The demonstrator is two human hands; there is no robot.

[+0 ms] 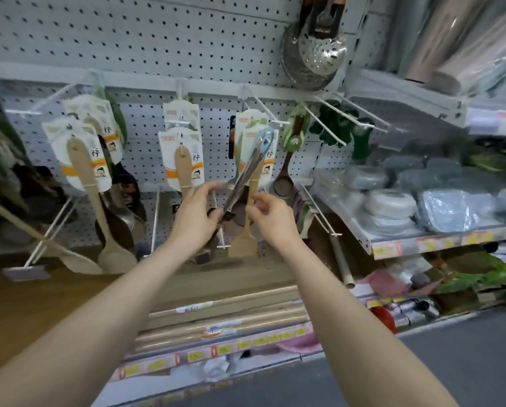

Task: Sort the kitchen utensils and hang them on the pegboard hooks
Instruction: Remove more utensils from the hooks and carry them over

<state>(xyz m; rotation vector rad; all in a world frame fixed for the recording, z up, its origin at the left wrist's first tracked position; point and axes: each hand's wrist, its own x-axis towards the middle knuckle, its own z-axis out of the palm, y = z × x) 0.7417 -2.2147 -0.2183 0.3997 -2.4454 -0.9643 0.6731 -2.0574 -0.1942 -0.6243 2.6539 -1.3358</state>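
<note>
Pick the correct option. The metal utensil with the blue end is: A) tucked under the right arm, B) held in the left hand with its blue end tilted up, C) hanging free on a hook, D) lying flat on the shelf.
B: the left hand holds the lower end of the metal utensil, and its blue end leans up and to the right in front of the carded wooden spatula.

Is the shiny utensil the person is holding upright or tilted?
Tilted: the shiny utensil slants, its blue top up to the right, its lower end held by the left hand.
</note>
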